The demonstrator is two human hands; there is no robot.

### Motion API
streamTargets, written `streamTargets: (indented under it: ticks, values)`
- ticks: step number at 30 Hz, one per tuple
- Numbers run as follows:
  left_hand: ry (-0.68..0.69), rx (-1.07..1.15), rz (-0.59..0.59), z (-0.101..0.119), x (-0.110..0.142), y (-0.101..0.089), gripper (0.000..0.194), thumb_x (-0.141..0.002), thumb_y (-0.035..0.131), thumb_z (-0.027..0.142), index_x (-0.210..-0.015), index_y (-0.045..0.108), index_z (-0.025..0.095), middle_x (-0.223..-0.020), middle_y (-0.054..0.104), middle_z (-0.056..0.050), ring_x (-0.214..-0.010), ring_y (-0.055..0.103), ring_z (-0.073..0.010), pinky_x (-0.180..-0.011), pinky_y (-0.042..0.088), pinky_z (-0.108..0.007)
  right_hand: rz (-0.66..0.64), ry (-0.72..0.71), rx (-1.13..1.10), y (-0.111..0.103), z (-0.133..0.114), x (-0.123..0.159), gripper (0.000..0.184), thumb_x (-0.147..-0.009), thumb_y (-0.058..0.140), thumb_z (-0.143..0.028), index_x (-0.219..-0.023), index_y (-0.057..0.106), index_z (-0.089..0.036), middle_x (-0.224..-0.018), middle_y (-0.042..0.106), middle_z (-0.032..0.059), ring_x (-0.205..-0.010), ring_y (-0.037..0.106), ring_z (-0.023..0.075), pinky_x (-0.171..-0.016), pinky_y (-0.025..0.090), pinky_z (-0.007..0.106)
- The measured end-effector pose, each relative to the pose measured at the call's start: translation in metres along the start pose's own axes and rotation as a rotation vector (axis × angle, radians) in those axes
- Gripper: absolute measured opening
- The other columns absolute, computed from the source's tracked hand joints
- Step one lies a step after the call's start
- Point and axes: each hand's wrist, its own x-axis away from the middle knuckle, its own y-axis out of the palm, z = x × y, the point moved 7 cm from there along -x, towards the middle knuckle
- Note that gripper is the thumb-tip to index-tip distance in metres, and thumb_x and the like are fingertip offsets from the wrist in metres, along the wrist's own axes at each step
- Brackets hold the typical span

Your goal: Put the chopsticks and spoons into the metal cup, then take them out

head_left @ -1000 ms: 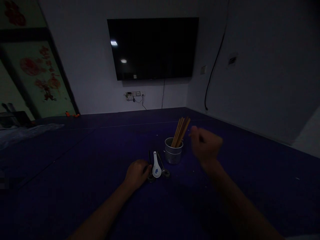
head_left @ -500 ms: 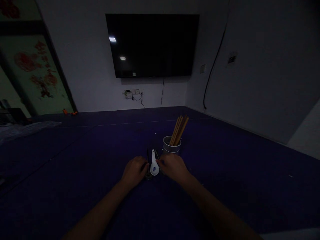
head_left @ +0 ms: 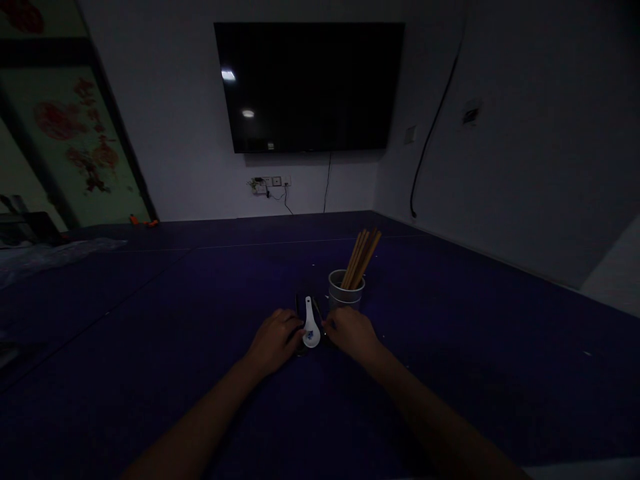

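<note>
A white spoon (head_left: 311, 335) with a blue motif lies on the purple surface between my hands, handle pointing away. On its left is a dark spoon (head_left: 297, 303), partly covered by my left hand (head_left: 276, 340). That hand's fingers reach over the dark spoon, thumb and forefinger apart, close to the white spoon's edge. My right hand (head_left: 353, 333) is closed, with its fingertips pinching a slim dark utensil (head_left: 317, 307) right of the white spoon; its lower end is hard to make out. Just behind the right hand stands a grey metal cup (head_left: 345, 299) with several wooden chopsticks (head_left: 361, 259).
The broad purple surface (head_left: 225, 287) runs to the wall. A television (head_left: 310, 87) hangs above sockets with cables (head_left: 270, 183). Crumpled clear plastic (head_left: 65, 255) and orange objects (head_left: 145, 221) lie at the far left. White specks dot the surface.
My left fingers have spread a little and shifted toward the white spoon. The right hand has barely moved beside the slim utensil. The whole view has shifted slightly.
</note>
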Motion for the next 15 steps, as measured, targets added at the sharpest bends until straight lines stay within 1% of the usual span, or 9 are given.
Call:
streamTargets:
  ticks: [7, 15]
  values:
    - [0.020, 0.003, -0.034, 0.0013, -0.0002, 0.0047, 0.029, -0.092, 0.041, 0.034, -0.102, 0.065, 0.020, -0.112, 0.062, -0.007, -0.102, 0.054, -0.0190, -0.090, 0.042, -0.034, -0.011, -0.002, -0.006, 0.0030, -0.0002, -0.0010, 0.029, -0.087, 0.044, -0.028, -0.090, 0.071, -0.018, -0.093, 0.071, 0.0126, -0.090, 0.067, 0.0247, -0.071, 0.045, 0.030]
    - [0.001, -0.007, -0.033, -0.0010, 0.0000, 0.0052, 0.029, -0.091, 0.043, 0.035, -0.101, 0.065, 0.021, -0.109, 0.063, -0.007, -0.102, 0.054, -0.0200, -0.088, 0.043, -0.035, -0.004, -0.010, -0.019, 0.0012, -0.0001, 0.0000, 0.027, -0.087, 0.047, -0.030, -0.089, 0.072, -0.019, -0.092, 0.071, 0.0106, -0.089, 0.066, 0.0234, -0.070, 0.044, 0.028]
